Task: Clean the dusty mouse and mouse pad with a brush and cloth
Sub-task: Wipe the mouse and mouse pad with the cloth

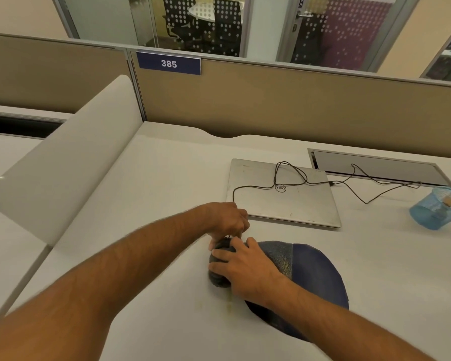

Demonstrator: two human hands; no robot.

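The dark mouse (220, 245) sits at the left edge of the round dark blue mouse pad (320, 280), mostly hidden by both hands. My left hand (228, 218) is closed over its far end, where its black cable (248, 188) comes in. My right hand (245, 267) presses a grey-blue cloth (277, 256) around the mouse; a dark bunched part of the cloth (217, 278) shows below my fingers, and the rest lies on the pad. I cannot pick out a brush for certain.
A shut silver laptop (284, 204) lies behind the pad with the cable looped over it. A blue mesh cup (432, 212) with a brownish item inside stands at the right. A cable hatch (375, 165) sits at the back, and a white divider (71, 162) rises on the left.
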